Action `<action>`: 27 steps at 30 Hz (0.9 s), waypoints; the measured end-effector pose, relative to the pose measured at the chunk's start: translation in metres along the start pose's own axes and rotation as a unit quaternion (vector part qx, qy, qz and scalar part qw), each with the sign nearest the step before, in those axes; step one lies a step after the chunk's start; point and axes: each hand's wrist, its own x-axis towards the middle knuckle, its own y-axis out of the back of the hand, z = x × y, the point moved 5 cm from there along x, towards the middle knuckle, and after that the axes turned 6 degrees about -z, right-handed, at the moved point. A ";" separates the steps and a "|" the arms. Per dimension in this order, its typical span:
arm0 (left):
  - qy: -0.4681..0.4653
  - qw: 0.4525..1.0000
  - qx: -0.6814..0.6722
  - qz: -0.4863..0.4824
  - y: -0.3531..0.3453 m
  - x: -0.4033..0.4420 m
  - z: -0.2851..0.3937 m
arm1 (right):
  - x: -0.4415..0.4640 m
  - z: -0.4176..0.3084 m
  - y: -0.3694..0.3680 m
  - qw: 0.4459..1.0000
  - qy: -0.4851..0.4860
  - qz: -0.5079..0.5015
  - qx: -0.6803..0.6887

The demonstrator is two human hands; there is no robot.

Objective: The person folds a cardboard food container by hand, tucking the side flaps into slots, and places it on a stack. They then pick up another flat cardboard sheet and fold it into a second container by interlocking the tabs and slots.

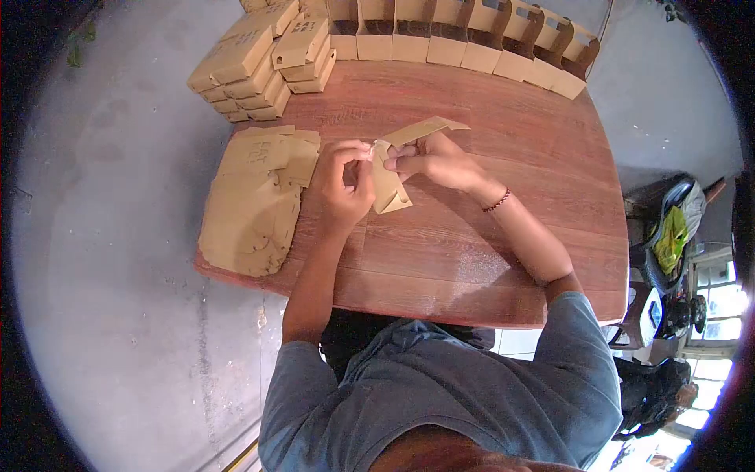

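Note:
A partly folded brown cardboard box (388, 191) is held up over the wooden table between my two hands. One long panel of it sticks out to the upper right. My left hand (346, 187) pinches the box's upper left corner between thumb and fingers. From the other side, my right hand (442, 163) grips the box near its fold, with the thumb on the near face and some fingers hidden behind the card. Left of my left hand lies a pile of flat cardboard blanks (250, 212), the top one with dark printed letters.
Stacked closed cardboard boxes (240, 59) stand at the table's back left. A row of upright open cardboard boxes (448, 49) lines the back edge. The wooden table (503, 236) ends near my body. A chair (641, 315) and bags (672, 236) are at the right.

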 end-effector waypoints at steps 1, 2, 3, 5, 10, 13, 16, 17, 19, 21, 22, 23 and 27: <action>-0.004 1.000 0.004 -0.010 0.000 0.002 0.002 | 0.000 0.001 0.000 1.000 0.000 0.000 0.001; -0.004 1.000 0.004 -0.011 -0.001 0.001 0.000 | 0.000 0.001 0.001 1.000 0.000 0.011 -0.007; -0.009 1.000 -0.014 -0.023 -0.002 0.001 -0.002 | -0.001 0.002 0.002 1.000 0.001 0.022 -0.014; -0.013 0.999 -0.031 -0.035 -0.003 -0.001 -0.005 | 0.003 0.011 0.009 0.998 -0.021 0.035 -0.045; -0.022 0.992 -0.069 -0.104 -0.004 0.000 -0.004 | -0.001 0.014 0.005 0.998 -0.037 0.051 -0.017; -0.015 0.988 -0.091 -0.122 -0.002 0.000 -0.006 | 0.000 0.014 0.001 0.999 -0.034 0.031 -0.008; 0.030 0.979 -0.145 -0.139 -0.005 -0.003 -0.008 | -0.001 0.012 -0.002 0.999 -0.044 0.026 -0.017; 0.032 0.979 -0.145 -0.138 -0.005 -0.004 -0.009 | -0.001 0.012 -0.002 0.998 -0.046 0.024 -0.017; 0.018 0.980 -0.140 -0.143 -0.004 -0.002 -0.007 | 0.000 0.015 -0.003 0.998 -0.049 0.022 -0.018; 0.014 0.980 -0.140 -0.143 -0.003 -0.002 -0.008 | 0.002 0.023 -0.002 0.998 -0.056 0.023 -0.002; 0.009 0.980 -0.140 -0.143 -0.004 -0.003 -0.008 | 0.002 0.026 -0.003 0.998 -0.057 0.023 -0.001; 0.010 0.979 -0.141 -0.144 -0.005 -0.003 -0.008 | 0.003 0.029 -0.005 0.997 -0.056 0.024 0.050; 0.042 0.967 -0.201 -0.154 -0.007 -0.004 -0.008 | 0.007 0.042 -0.003 0.993 -0.063 0.012 0.099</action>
